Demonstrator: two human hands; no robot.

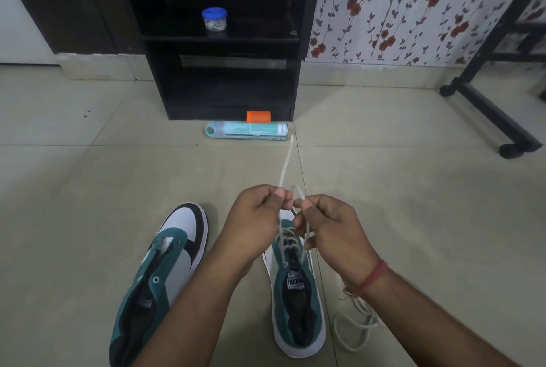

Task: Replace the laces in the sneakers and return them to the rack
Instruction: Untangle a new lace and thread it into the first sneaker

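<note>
Both hands pinch the white lace above the right sneaker. Left hand has fingers curled, thumb and forefinger clamped on one strand whose free end runs up and away toward the teal tube. Right hand also curled, pinching a small loop of the same lace just beside the left fingertips; hands nearly touching. Red thread band on the right wrist.

Right sneaker sits on the tiled floor below the hands, teal with white sole, toe pointing away, lace threaded through the front eyelets, upper eyelets open. Left sneaker lies well to the left, teal, white and black, eyelets bare, tilted slightly. Second loose lace in a heap on the floor just right of the right sneaker, partly under the right forearm.

Black rack stands against the wall ahead, well apart from the sneakers. Blue-lidded jar on its upper shelf. Orange cylinder at the rack's foot, teal tube lying just in front of it. Floral wallpaper to the right, black wheeled frame at far right.
</note>
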